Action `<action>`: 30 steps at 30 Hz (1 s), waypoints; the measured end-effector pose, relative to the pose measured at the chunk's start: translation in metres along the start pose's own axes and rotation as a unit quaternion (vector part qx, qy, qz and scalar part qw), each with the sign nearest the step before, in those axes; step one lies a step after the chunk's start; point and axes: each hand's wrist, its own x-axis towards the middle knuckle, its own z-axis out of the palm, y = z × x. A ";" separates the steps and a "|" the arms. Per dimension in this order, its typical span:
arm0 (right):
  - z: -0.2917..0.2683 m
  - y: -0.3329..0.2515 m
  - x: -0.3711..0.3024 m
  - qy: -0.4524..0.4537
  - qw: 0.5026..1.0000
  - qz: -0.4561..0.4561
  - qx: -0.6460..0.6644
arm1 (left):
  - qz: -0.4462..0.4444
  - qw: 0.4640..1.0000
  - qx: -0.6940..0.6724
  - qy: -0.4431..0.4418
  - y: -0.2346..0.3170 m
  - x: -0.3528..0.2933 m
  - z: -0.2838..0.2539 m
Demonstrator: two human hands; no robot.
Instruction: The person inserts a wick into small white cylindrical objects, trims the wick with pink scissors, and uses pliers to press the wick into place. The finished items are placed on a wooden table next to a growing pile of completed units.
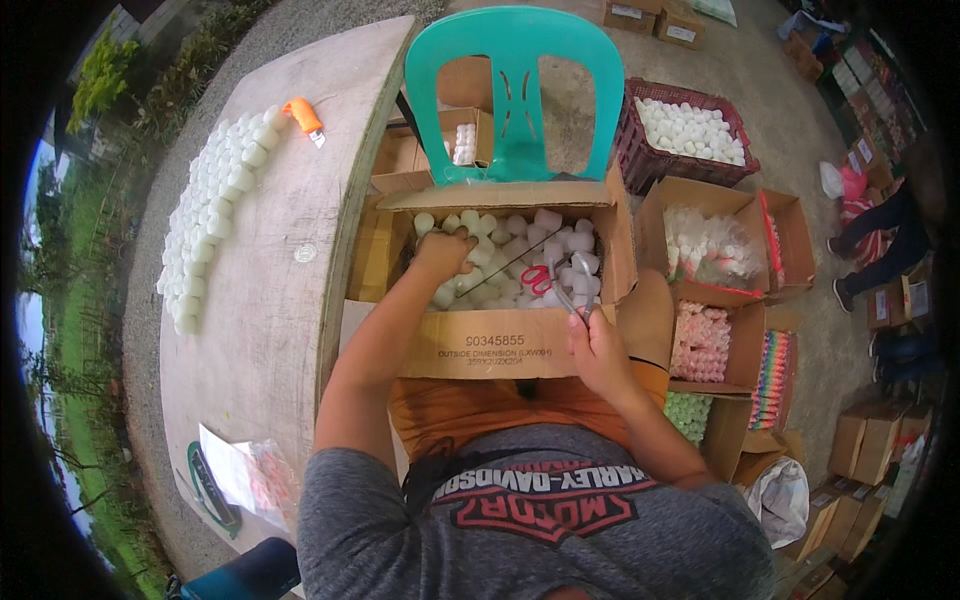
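A cardboard box [470,345] stands against my lap, filled with small white rounded cylinders [515,228]. My left hand [447,254] reaches into its left side among the cylinders. Thumb and fingers are apart, the fingertips partly hidden; I see nothing gripped. At the box's near right edge, my right hand [600,350] is closed round a silver metal tool [581,295] with two curved arms, which points into the box. Its exact kind is unclear. Red-handled scissors [537,279] lie on the cylinders. A thin dark rod [507,264] slants across them.
Rows of white cylinders [215,205] and an orange-handled tool [300,115] sit on the table [270,290] at left. A green chair [515,40] stands behind the box. Right are a dark red crate [632,140] and open boxes [745,345]; people stand farther off.
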 end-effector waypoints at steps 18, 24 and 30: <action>0.005 -0.046 0.005 -0.069 0.971 -0.047 0.225 | 0.038 0.469 -0.882 -0.015 0.141 -0.134 -0.094; 0.005 -0.039 -0.003 -0.007 0.979 -0.111 0.169 | -0.077 0.429 -0.897 -0.071 0.147 -0.138 -0.079; 0.011 -0.039 -0.008 0.019 0.956 -0.052 0.287 | -0.100 0.544 -0.833 0.024 0.159 -0.142 -0.106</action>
